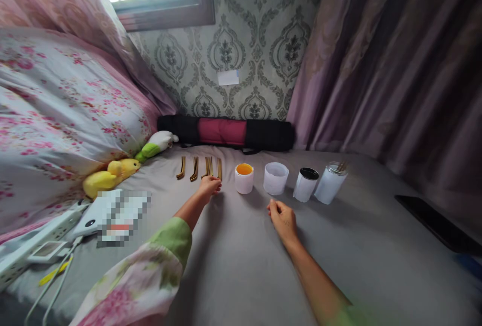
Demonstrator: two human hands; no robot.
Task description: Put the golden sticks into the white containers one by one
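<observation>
Fingers (215,184) of left hand (208,187) bunched together on near ends of gold sticks (207,166); pinching or just touching, cannot tell. Sticks lie in a row on grey sheet (241,265), running away from the fingertips, just left of orange-lined cup (244,179). Right hand (283,219) loosely curled, nothing visible in it. Risk: a nudge likely scatters the row or tips the cup on the soft sheet.

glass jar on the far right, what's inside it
Thin brown sticks poke out of the mouth of the glass jar. Its white wrapping hides their lower ends and anything else inside.
</observation>
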